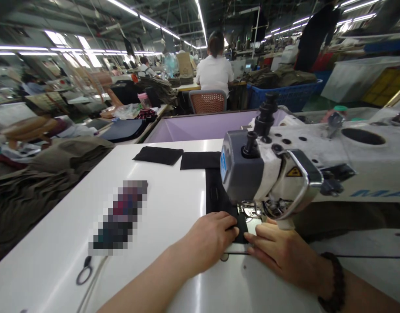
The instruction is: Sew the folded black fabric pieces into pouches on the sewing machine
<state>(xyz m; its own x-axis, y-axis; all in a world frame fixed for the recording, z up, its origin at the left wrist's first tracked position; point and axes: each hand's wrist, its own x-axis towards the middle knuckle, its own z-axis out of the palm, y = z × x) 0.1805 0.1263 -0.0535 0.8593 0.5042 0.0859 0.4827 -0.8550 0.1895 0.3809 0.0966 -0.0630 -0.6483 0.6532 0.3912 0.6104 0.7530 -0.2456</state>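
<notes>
Head view shows a black fabric strip [216, 206] lying along the left side of the presser foot [251, 210], its near end between the hands. The left hand [216, 232] lies on the strip with bent fingers; the right hand [280, 243] has its fingertips at the near edge. Whether either pinches the cloth cannot be told. Work on this strip looks under way, but black-on-black stitching does not show, so how much is sewn is unclear. Beyond, on the white table [167, 217], lie a left black fabric piece [158, 155] and a right black fabric piece [200, 160], the latter meeting the strip's far end; neither is being handled. The sewing machine [330, 161] stands to the right.
</notes>
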